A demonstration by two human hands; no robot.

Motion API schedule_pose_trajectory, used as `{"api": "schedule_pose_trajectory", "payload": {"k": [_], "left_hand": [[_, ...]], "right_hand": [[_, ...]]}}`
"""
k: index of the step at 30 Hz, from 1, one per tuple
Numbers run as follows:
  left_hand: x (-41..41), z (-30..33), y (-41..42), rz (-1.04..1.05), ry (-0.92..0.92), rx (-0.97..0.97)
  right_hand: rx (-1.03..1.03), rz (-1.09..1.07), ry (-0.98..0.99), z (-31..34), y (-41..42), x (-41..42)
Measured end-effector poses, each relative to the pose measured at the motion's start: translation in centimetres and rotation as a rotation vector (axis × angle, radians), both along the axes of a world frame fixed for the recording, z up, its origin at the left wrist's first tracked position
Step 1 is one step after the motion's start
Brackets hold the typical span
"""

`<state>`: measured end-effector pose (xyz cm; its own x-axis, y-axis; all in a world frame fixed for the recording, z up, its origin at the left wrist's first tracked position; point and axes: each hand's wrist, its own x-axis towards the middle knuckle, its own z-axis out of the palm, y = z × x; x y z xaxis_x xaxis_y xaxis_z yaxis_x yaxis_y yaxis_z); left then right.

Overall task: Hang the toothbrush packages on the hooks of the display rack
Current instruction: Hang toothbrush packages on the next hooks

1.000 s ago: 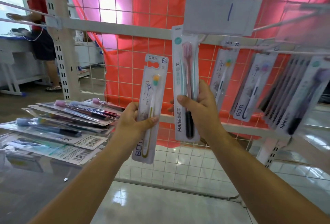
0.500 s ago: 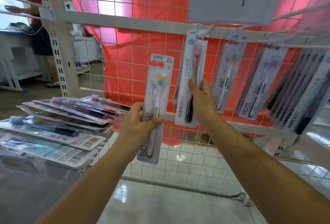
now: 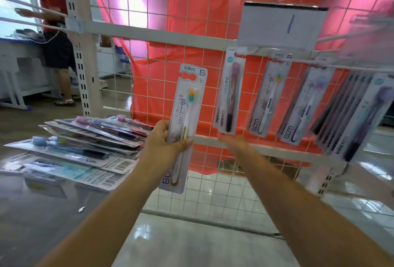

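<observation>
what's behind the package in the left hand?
Behind the held package, the white wire grid and red cloth show around its edges. The left hand covers its lower left part; whatever lies directly behind is hidden.

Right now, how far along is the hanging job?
Done: several packages hang on the rack, including the pink-brush package. In hand: the left hand grips the yellow-brush package; the right hand is empty, blurred. Left: the pile on the table.

I see my left hand (image 3: 168,145) gripping a toothbrush package (image 3: 184,126) upright before the wire rack (image 3: 149,70). My right hand (image 3: 234,142), blurred and seemingly empty, sits just below a pink-brush package (image 3: 230,94) hanging from a hook (image 3: 245,50).
</observation>
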<state>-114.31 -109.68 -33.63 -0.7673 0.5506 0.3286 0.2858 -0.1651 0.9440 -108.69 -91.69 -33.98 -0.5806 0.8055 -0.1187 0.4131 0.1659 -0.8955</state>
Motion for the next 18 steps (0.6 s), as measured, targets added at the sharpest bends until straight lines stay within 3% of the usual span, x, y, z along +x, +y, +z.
{"api": "schedule_pose_trajectory", "payload": {"k": [3,6,13,18], "left_hand": [[0.1,-0.9,-0.7,0.052,0.083,-0.059],[0.4,-1.8,-1.5,0.098,0.11,-0.056],[0.8,-0.1,-2.6,0.142,0.041,0.019],[1.5,6.1,-4.4,0.225,-0.038,-0.017]], "right_hand": [[0.085,0.184,-0.053,-3.8,-4.6,1.3],[0.334,0.204,-0.147,-4.5,-8.2,2.1],[0.636,0.225,-0.123,3.0,-11.7,3.8],[0.558,0.321,-0.183,9.4,-13.4,4.6]]}}
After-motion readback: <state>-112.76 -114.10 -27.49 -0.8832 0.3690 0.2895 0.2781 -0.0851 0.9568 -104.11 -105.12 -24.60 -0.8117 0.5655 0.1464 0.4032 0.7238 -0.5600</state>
